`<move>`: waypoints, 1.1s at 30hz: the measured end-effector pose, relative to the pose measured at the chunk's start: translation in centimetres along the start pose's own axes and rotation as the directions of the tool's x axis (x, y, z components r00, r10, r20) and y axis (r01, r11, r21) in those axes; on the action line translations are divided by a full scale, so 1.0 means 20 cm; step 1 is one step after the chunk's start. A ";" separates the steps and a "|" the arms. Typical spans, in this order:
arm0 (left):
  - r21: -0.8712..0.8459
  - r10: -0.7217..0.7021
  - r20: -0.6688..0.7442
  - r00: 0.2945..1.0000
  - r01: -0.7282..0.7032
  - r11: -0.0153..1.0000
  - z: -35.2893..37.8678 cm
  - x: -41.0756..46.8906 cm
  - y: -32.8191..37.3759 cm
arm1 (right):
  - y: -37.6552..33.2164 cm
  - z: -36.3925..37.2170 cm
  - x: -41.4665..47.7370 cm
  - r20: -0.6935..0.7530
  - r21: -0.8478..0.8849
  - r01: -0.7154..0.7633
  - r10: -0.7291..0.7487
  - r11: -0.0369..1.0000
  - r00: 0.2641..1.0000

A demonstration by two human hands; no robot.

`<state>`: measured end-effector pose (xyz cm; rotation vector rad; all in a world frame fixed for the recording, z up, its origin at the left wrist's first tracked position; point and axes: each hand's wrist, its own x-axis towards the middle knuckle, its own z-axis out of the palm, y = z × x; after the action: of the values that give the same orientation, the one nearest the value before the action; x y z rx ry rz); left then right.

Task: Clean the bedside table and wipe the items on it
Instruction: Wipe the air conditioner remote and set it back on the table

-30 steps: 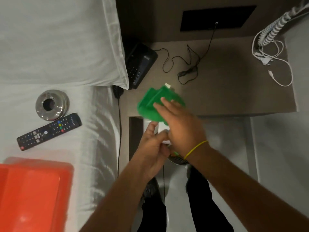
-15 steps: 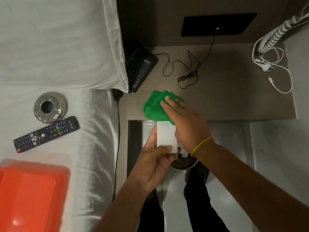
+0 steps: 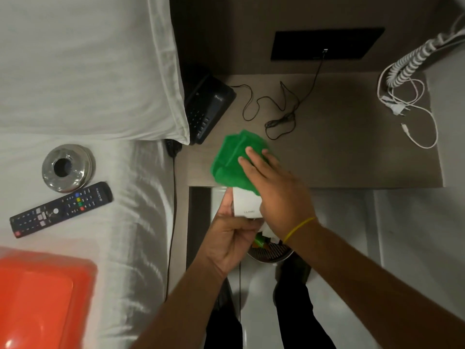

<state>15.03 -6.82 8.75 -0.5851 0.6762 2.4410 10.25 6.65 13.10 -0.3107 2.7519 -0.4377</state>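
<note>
We are in a hotel-style bedroom: a white pillow (image 3: pixel 85 66) and bedsheet (image 3: pixel 130 197) fill the frame's left, a bedside table (image 3: pixel 352 147) with a black desk phone (image 3: pixel 208 107) sits upper centre, a TV remote (image 3: pixel 60 210) lies on the bed.

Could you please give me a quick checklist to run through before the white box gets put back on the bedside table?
1. Left hand has a firm grip on the white box: ok, fingers wrap its lower end.
2. Green cloth under the right hand and pressed on the box: ok.
3. All faces of the box wiped: cannot tell, its underside is hidden.
4. Bare space on the bedside table to set it down: ok.
5. Black cord out of the way: not ok, it lies loose near the cloth.
6. Remote and metal ashtray back on the table: not ok, both lie on the bed.
</note>
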 end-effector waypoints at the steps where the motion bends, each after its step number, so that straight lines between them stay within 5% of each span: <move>1: -0.008 0.007 0.000 1.000 -0.007 1.000 -0.01 0.04 0.01 | -0.01 0.01 0.05 0.000 0.027 0.004 -0.004 1.000 1.000; 10: 0.128 -0.118 -0.175 0.978 0.141 0.982 -0.14 0.18 0.05 | -0.01 0.15 -0.16 0.062 0.315 0.022 -0.044 0.949 0.997; 14: 0.088 -0.163 -0.227 0.960 0.187 0.978 -0.14 0.33 -0.02 | 0.18 0.11 -0.21 0.071 0.726 -0.269 0.321 0.633 0.945; 20: 0.116 -0.144 -0.429 0.892 0.212 0.970 -0.12 0.69 -0.04 | 0.48 0.13 -0.27 0.308 0.842 -0.484 0.525 0.238 0.794; 26: 0.404 0.087 -0.610 0.788 0.214 0.889 -0.13 0.94 -0.04 | 0.64 0.19 -0.33 0.432 0.819 -0.560 0.506 0.126 0.746; 29: 0.678 0.312 -0.621 0.719 0.294 0.674 -0.13 0.98 -0.06 | 0.66 0.22 -0.33 0.458 0.805 -0.581 0.497 0.119 0.737; 33: 0.936 0.548 -0.321 0.773 0.346 0.061 -0.16 1.01 -0.08 | 0.67 0.26 -0.31 0.486 0.788 -0.602 0.471 0.127 0.736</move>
<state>1.49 0.14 -4.96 -0.6713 2.5115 1.0432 15.67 19.47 5.80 0.9277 1.7739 -1.5546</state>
